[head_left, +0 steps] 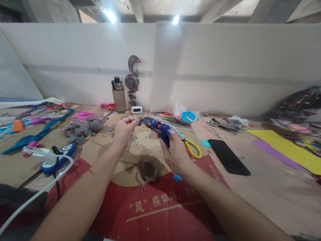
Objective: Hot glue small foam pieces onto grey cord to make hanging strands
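My right hand [175, 152] is closed round the handle of a blue glue gun [158, 128], whose nozzle points left. My left hand [123, 131] pinches a small grey piece [139, 120] right at the nozzle tip. A grey cord hangs from that spot down to a coil of grey cord [148, 171] on the cardboard below. Yellow-handled scissors [191, 147] lie just right of my right hand.
A black phone [228, 156] lies to the right, with yellow and purple sheets [283, 144] beyond. A blue power strip [58, 157] with cables sits left. Grey felt shapes [84, 127], a water bottle [119, 95], a small white clock [136, 109] and a bowl [187, 117] stand further back.
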The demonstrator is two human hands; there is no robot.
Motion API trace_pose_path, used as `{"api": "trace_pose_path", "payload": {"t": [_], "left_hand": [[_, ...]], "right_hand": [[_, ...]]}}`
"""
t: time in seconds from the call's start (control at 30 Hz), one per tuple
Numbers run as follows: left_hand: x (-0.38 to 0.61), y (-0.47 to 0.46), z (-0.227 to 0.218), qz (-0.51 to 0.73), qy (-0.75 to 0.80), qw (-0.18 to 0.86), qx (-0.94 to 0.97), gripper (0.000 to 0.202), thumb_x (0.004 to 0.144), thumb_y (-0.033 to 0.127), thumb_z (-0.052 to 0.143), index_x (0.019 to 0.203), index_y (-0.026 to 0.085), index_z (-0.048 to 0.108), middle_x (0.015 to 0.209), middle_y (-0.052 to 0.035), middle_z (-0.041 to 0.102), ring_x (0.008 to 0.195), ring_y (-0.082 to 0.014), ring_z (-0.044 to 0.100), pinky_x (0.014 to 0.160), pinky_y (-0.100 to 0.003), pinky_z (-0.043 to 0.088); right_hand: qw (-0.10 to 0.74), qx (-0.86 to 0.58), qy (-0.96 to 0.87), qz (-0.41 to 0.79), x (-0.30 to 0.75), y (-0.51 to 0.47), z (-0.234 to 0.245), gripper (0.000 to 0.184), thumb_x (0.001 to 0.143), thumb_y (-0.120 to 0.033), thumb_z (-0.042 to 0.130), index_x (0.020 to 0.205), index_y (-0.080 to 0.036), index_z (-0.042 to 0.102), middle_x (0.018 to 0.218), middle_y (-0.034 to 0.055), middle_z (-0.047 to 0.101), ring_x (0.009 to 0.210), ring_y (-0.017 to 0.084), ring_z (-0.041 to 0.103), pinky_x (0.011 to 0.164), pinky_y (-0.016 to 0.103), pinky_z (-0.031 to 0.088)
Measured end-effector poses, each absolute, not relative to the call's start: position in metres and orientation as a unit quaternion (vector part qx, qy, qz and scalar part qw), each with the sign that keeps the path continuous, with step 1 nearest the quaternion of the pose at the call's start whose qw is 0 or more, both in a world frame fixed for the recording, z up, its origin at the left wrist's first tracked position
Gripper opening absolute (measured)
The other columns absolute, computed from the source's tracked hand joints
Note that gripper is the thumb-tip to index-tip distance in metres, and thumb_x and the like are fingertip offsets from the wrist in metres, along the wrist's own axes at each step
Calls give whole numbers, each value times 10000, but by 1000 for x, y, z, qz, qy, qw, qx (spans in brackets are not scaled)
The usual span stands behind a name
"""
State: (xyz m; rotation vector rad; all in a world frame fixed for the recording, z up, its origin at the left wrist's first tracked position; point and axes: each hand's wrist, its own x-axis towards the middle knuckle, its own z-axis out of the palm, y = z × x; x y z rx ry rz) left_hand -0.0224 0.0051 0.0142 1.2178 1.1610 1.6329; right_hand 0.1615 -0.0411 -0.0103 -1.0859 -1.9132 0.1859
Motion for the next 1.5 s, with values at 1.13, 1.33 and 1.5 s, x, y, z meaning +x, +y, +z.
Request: {"api": "trace_pose_path", "payload": {"t": [1.13, 1.33, 1.5], "left_hand": [[-22, 4, 13, 629, 474, 394, 473, 170, 667, 294, 677, 693, 137, 617, 559, 11, 568, 370, -24, 267, 361, -204, 128], [-21, 3, 14, 622, 482, 392, 477, 174, 660, 291, 683, 673, 130, 616, 564, 6, 570, 373, -22, 272, 367, -209, 125], [-21, 4, 14, 627, 479, 395, 471, 169, 659, 291, 679, 698, 137, 621, 550, 21, 559, 371, -24, 264, 369, -204, 130]], "right_hand": [[445, -437, -778, 81, 161, -42, -10, 325, 887, -255, 406, 1162, -111, 504, 1053, 173, 624, 982, 270, 593, 868, 428, 476], [442, -451, -772, 77, 161, -42, -9, 338, 888, -269, 404, 1163, -100, 507, 1065, 185, 624, 1004, 287, 592, 882, 442, 466], [439, -443, -776, 96, 160, -43, -7, 336, 884, -253, 407, 1173, -110, 505, 1058, 172, 631, 984, 271, 603, 864, 413, 476]]}}
